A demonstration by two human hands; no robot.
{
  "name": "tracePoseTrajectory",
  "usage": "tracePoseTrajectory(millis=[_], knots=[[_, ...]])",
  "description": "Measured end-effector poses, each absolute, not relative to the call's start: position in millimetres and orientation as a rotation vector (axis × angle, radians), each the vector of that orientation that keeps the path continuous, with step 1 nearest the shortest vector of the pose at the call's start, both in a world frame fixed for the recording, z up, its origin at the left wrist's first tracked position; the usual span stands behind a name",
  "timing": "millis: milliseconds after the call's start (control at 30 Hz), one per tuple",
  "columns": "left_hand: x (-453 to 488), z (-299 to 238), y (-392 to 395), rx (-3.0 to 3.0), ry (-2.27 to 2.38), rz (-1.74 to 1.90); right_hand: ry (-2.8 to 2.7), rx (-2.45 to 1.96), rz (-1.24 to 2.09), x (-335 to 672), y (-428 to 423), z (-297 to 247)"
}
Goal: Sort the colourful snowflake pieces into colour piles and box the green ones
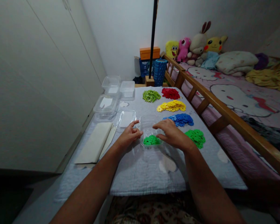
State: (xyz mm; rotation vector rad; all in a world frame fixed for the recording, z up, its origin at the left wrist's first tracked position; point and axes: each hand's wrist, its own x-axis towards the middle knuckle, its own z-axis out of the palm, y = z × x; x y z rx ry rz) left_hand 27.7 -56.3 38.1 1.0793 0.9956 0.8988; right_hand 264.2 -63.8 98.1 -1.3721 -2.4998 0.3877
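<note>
A clear plastic container (pixel 151 123) stands on the cloth-covered table in front of me, with a heap of green snowflake-shaped plastic pieces (pixel 151 140) at its near end. My left hand (pixel 131 133) is at its left wall, thumb over the rim and index finger along the outside. Over the right side hovers my right hand (pixel 169 130), its thumb and fingers apart and nothing visible between them. Just right of that hand lies a pile of green pieces (pixel 196 137), and behind it a pile of blue pieces (pixel 180 119).
Farther back are yellow (pixel 172 105), red (pixel 170 93) and light green (pixel 151 95) piles. Clear containers (pixel 110 84) and a lid (pixel 126 119) with a white label stand left, near folded beige paper (pixel 94 143). A wooden bed rail (pixel 207 105) borders the right.
</note>
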Motion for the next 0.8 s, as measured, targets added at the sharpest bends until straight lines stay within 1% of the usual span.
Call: tracePoseTrajectory(millis=[167,367,600,700,800], knots=[[27.4,37.8,-55.3,1.089,1.003,0.894,-2.285,-1.637,0.249,319.8,-60.9,84.0],[27.3,39.3,-56.0,1.092,1.007,0.887,-2.406,-1.853,0.064,336.2,-82.8,55.4],[25.9,37.4,-55.4,1.103,1.013,0.895,-2.425,-1.834,-0.021,331.5,-90.6,37.2],[25.2,35.9,-54.4,1.110,1.011,0.898,-2.414,-1.801,0.005,335.5,-88.6,41.2],[24.9,35.3,-54.0,1.106,1.001,0.896,-2.376,-1.734,0.098,334.7,-84.3,55.2]])
